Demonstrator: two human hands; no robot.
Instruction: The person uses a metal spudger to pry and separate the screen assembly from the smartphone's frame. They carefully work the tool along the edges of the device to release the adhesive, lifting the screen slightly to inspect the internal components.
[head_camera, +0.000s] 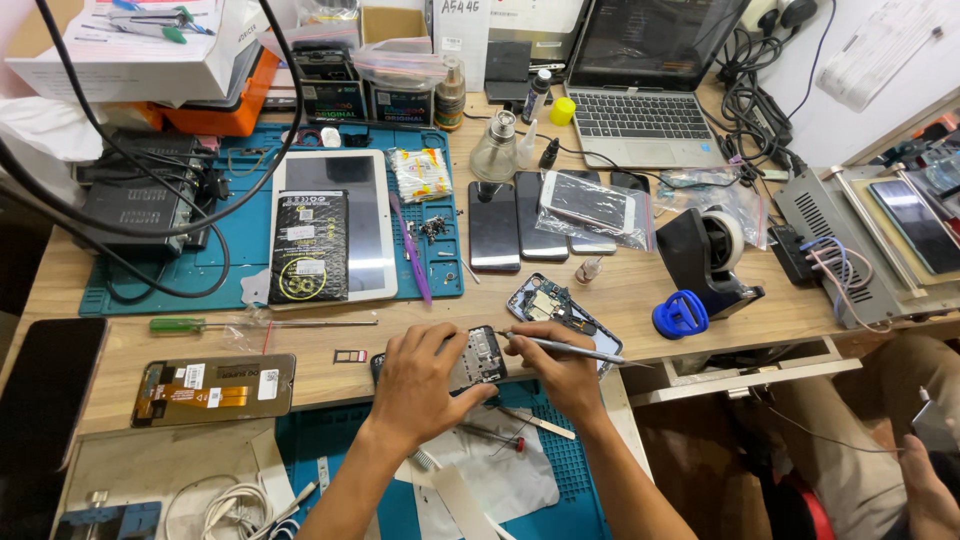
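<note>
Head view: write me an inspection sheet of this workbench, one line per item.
Surface: wooden bench with two blue mats.
Job's things: opened phone under both hands; metal tweezers tip on it.
Clutter: tablet, three dark phones, bagged phone, green screwdriver, screen panel, blue suction cup, tape dispenser, laptop, boxes.
Grips: left hand steadies the phone; right hand shut on the tweezers.
Cables: black cables loop over the left mat; tangle beside the laptop.
Surroundings: another person's knee and hand at right.
</note>
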